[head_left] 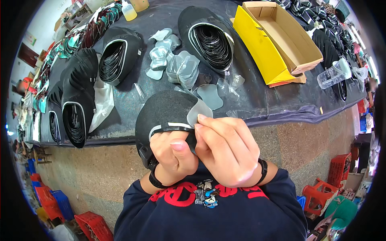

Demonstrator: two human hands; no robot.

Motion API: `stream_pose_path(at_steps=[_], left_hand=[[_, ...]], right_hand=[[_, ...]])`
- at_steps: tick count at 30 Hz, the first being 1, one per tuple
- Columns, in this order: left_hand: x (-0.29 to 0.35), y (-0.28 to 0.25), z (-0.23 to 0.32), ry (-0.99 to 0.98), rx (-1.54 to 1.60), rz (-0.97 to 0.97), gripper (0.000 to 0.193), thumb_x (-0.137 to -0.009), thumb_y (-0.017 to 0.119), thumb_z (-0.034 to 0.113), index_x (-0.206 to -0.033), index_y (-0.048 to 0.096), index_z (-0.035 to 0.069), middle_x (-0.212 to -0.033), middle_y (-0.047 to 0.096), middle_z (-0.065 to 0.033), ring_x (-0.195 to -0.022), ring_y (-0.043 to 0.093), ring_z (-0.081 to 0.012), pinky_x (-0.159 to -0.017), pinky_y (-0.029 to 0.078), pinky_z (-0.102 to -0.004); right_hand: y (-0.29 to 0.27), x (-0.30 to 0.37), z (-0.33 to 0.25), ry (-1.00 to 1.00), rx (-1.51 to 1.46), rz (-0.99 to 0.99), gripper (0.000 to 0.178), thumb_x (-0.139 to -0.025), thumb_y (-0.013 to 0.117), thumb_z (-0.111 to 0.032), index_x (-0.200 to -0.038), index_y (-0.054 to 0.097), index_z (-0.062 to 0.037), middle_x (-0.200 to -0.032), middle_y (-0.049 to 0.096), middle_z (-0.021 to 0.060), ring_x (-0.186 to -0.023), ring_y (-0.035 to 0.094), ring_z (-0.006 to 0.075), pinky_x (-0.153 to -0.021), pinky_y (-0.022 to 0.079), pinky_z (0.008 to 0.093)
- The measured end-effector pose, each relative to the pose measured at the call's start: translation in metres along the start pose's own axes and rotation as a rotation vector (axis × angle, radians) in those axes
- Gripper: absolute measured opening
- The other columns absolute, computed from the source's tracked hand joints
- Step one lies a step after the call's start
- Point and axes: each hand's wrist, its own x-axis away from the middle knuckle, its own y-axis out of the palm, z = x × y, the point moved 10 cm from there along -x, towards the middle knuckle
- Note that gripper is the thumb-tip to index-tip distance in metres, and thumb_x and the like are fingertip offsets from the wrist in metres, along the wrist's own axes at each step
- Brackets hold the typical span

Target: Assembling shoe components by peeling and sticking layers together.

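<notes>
My left hand (171, 152) is closed on a black, domed, cap-like fabric piece (163, 110), with its fingers tucked under the pale-edged opening and the thumb outside. A small black fitting shows at the piece's lower left. With thumb and forefinger, my right hand (229, 148) pinches a translucent plastic sheet piece (200, 111) that lies against the cap-like piece's right side. Just beyond my hands, a stack of similar clear plastic pieces (183, 69) rests on the dark-covered table (257, 102), beside a single loose plastic piece (210, 97).
Nested stacks of black cap-like pieces stand at the left (76, 96) and far middle (203, 24). A yellow open carton (261, 46) is at the far right, near a clear plastic cup (331, 76). A bottle of yellow liquid (129, 12) stands at the back. Red crates (93, 225) sit on the floor.
</notes>
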Motion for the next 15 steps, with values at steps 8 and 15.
stream_pose_path(at_steps=[8,15], left_hand=[[0.0,0.001,0.015,0.247,-0.014,-0.029,0.045,-0.086,0.047,0.014,-0.125,0.034,-0.004,-0.073,0.06,-0.016,-0.046,0.05,-0.026,-0.042,0.035,-0.0331],[-0.008,-0.002,0.002,0.021,0.039,0.074,0.039,-0.088,0.037,0.024,-0.074,0.061,-0.004,-0.06,0.056,-0.0135,-0.047,0.052,-0.0267,-0.045,0.037,-0.0337]], right_hand=[[-0.002,-0.002,0.016,0.119,-0.179,0.042,0.019,-0.058,0.065,0.008,-0.076,0.059,0.0047,-0.081,0.061,0.0127,-0.065,0.058,0.0244,-0.056,0.049,0.0293],[0.001,-0.005,0.012,0.128,-0.152,-0.01,0.018,-0.063,0.067,0.007,-0.08,0.062,0.0036,-0.084,0.063,0.0131,-0.069,0.06,0.0249,-0.059,0.05,0.0296]])
